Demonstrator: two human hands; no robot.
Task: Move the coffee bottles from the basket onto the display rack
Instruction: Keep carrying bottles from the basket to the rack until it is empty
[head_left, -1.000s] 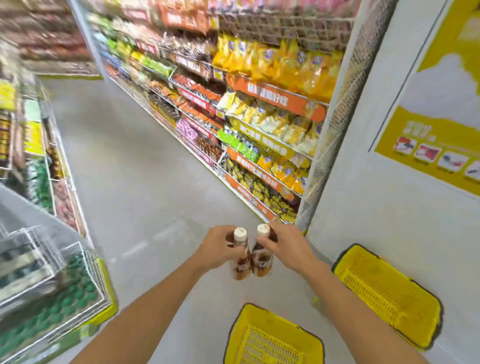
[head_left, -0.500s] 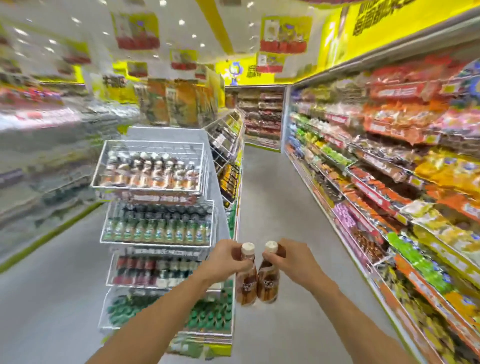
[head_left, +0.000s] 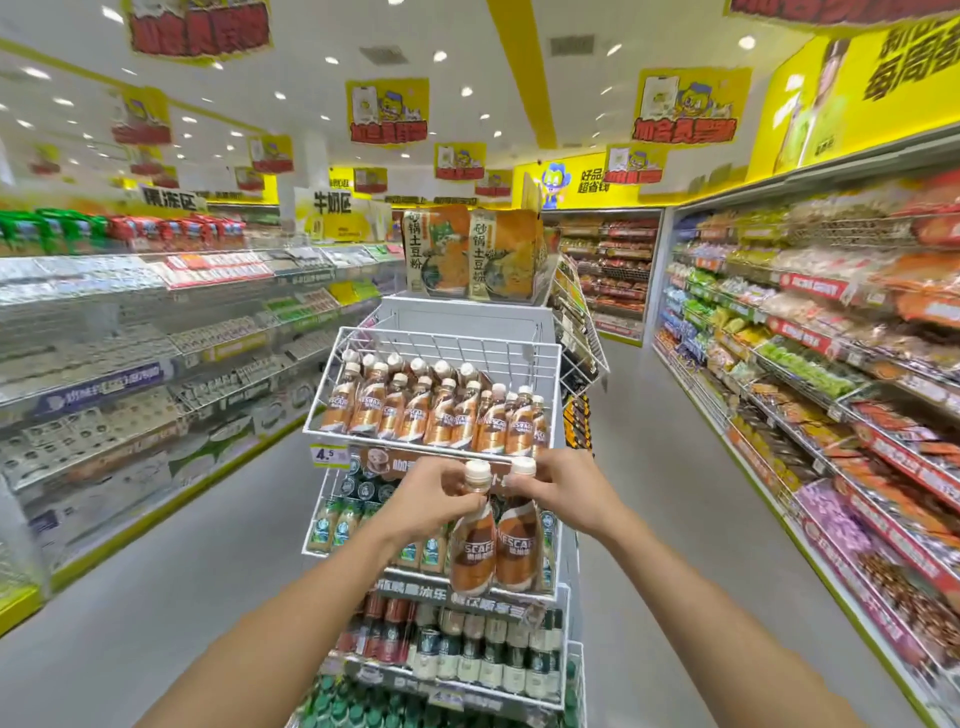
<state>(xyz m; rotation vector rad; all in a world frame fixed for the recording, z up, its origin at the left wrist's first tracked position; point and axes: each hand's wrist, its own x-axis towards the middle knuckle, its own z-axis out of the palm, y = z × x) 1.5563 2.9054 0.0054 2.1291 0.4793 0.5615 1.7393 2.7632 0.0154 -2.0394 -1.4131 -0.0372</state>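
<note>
Closer now than half a second back, both coffee bottles have come up with me to the display rack (head_left: 550, 332), which fills the middle of my view instead of standing off to my left. My left hand (head_left: 434, 501) is closed around the neck of the left bottle (head_left: 471, 545), thumb and fingers pinched just under its white cap; my right hand (head_left: 563, 491) is wrapped the same way around the right bottle (head_left: 517, 543). I hold them by the necks, side by side and touching, so the bodies hang free and can drop upright into a slot. Just above my knuckles sits the top wire tray (head_left: 332, 395), already stocked with matching bottles (same brown and white label), with what looks like open room toward its back. Below my wrists are lower tiers of other drinks. My palms hide the bottle shoulders, the bottles cover part of the second tier, the basket is out of view, and the side shelves are too blurred to read.
</note>
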